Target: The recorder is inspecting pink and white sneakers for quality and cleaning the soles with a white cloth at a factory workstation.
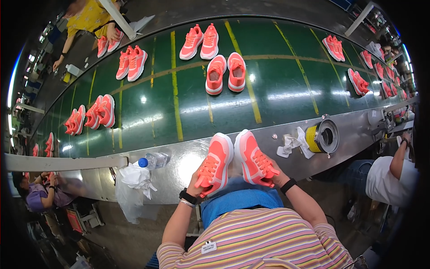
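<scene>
We take the green conveyor belt (277,89), crossed by yellow lines, as our landmark and read from left to right.

Below the belt's left part, a crumpled white plastic bag (132,188) hangs over the grey metal desk (179,172) that runs along the belt's near edge. Just right of the bag's top lies a clear water bottle (152,160) with a blue cap.

At the middle of the desk edge we see the left hand (200,179) closed around the heel of the left coral shoe (216,162), whose toe points toward the belt. Just beside it, the right hand (273,175) is closed around the heel of the right coral shoe (254,158), likewise toe toward the belt. The two shoes stand side by side, nearly touching at the toes, both resting on the desk just short of the belt.

Right of the shoes, on the desk, lie crumpled white rags (291,144), and just beyond them a yellow tape roll (321,136) sits on its side in a grey holder.

On the belt itself, pairs of matching coral shoes (225,72) lie spaced well apart, the nearest pair directly beyond the held shoes.
</scene>
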The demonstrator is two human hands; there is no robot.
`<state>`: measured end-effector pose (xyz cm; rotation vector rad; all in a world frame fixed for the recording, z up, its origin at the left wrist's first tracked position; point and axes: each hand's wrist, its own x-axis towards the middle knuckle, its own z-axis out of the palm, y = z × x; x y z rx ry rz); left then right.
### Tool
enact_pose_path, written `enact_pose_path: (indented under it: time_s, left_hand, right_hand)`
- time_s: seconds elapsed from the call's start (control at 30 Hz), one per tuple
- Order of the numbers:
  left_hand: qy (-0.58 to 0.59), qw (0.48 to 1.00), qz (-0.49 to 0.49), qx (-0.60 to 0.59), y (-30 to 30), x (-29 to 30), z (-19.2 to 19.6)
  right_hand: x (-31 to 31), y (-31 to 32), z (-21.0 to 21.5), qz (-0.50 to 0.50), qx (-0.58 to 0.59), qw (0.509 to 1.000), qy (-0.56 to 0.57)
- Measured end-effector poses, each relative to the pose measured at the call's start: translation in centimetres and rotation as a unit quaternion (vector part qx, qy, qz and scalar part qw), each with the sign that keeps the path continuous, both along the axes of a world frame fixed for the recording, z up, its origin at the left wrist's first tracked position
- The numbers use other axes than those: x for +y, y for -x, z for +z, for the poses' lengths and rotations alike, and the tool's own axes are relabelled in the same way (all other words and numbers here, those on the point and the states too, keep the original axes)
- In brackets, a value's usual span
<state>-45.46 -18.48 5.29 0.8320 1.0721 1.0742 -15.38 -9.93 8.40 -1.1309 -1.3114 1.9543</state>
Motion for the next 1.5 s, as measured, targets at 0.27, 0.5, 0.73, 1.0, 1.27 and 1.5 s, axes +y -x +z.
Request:
enact_pose_path:
  time_s: [0.27, 0.5, 0.73, 1.0, 1.27, 1.5]
  left_hand:
    - [0.019, 1.0, 0.004, 0.02, 0.4, -0.1, 0.1]
    - [0.005, 0.998, 0.059, 0.036, -2.6, 0.2, -3.2]
    - [0.012, 0.952, 0.001, 0.307, -4.0, 0.5, -6.2]
    - [0.132, 0.989, 0.008, 0.071, 0.5, 0.9, 1.4]
    - [0.018, 0.94, -0.059, 0.334, -2.4, 8.0, 0.7]
    - [0.051, 0.954, -0.069, 0.287, -1.0, 6.7, -0.6]
  right_hand:
    - [-0.3, 0.7, 0.8, 0.008, -0.001, 0.999, -0.034]
    - [-1.3, 1.9, -4.8, -0.041, -0.15, 0.984, -0.083]
    - [-2.3, 3.3, -2.6, -0.016, -0.332, 0.929, -0.161]
    - [-1.3, -3.7, -0.8, -0.248, -0.401, 0.861, -0.19]
    - [1.4, -4.4, -4.7, -0.26, -0.493, 0.754, -0.348]
    - [2.0, -5.4, -3.3, -0.37, -0.389, 0.799, -0.27]
